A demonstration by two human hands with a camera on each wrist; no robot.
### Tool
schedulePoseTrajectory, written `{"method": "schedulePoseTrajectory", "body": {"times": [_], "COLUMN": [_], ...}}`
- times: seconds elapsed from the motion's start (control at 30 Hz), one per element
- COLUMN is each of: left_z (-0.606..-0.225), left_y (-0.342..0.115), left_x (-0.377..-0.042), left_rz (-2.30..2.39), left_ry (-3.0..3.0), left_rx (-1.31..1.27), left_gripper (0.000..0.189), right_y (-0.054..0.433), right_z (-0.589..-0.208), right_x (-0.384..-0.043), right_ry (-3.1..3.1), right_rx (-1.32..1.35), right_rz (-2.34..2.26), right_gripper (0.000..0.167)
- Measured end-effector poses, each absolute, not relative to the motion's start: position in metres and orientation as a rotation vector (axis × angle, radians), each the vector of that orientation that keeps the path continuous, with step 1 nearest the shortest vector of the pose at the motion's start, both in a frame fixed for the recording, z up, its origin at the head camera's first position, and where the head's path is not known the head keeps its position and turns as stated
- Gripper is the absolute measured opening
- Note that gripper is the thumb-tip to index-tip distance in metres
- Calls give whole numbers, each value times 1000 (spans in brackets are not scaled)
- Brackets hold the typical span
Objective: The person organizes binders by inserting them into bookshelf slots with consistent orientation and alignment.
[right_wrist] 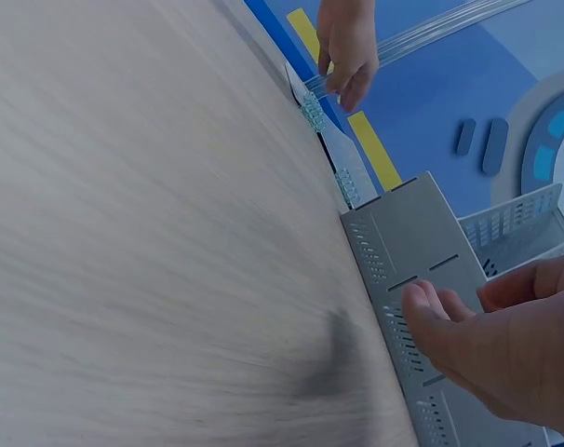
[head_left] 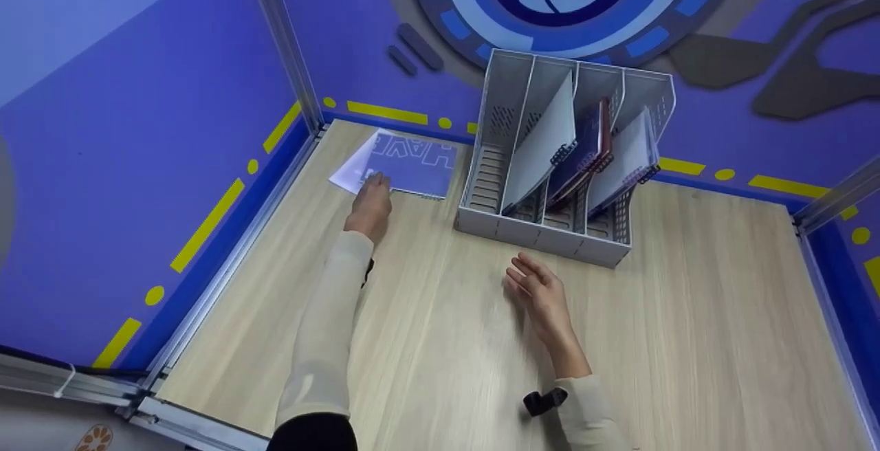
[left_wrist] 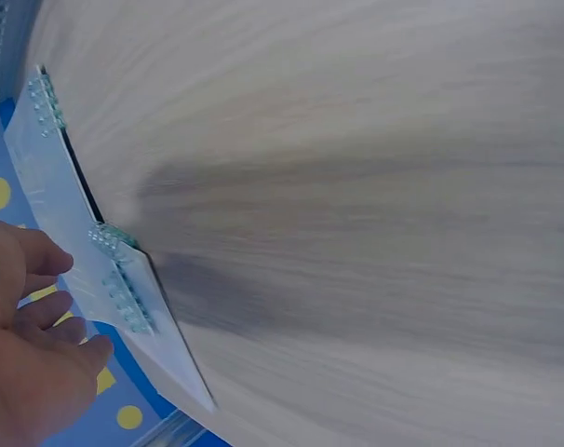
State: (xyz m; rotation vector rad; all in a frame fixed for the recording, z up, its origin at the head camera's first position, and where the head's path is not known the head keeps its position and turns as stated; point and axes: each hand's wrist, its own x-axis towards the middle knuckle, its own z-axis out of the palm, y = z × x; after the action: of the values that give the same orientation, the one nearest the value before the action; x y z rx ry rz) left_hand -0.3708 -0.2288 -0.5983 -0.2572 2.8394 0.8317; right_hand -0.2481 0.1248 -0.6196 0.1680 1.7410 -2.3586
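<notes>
My left hand [head_left: 372, 205] reaches over two spiral-bound notebooks lying overlapped at the table's back left. In the left wrist view its fingers [left_wrist: 54, 312] are bent loosely above the covers, with no notebook between them. One notebook [head_left: 418, 162] has a purple-looking cover with large outlined letters; a paler notebook [head_left: 352, 168] sticks out at its left. My right hand [head_left: 543, 300] hovers over the wood in front of a grey file organizer [head_left: 543, 234], fingers relaxed and holding nothing. The right wrist view shows that hand close to the organizer's perforated wall [right_wrist: 417, 242].
Inside the organizer, a white notebook [head_left: 543, 148], dark red-edged notebooks [head_left: 584, 152] and pale notebooks [head_left: 625, 162] lean in separate slots. The leftmost slot [head_left: 496, 135] shows its slatted floor. Blue printed walls and a metal rail [head_left: 227, 306] border the wooden table.
</notes>
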Motion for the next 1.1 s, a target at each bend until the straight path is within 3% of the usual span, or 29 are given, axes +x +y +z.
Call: {"method": "schedulePoseTrajectory", "body": {"times": [0.1,0.37,1.1], "left_z": [-602,-625,-625], "left_y": [-232,-241,-227], "left_x": [-366,-373,-387], "left_rz": [630,616,113], "left_ry": [2888,2961,3088], "left_rx": [-216,-198,-45], "left_gripper": [54,52,52], "right_y": [124,120,76], "right_z": [-620,-624,-622], "right_x": [-248,-245,-253], "right_ry": [1737,1720,1751], "right_rx": [172,163,78], "right_rz": [-2342,-2350,-2249], "right_gripper": [49,47,46]}}
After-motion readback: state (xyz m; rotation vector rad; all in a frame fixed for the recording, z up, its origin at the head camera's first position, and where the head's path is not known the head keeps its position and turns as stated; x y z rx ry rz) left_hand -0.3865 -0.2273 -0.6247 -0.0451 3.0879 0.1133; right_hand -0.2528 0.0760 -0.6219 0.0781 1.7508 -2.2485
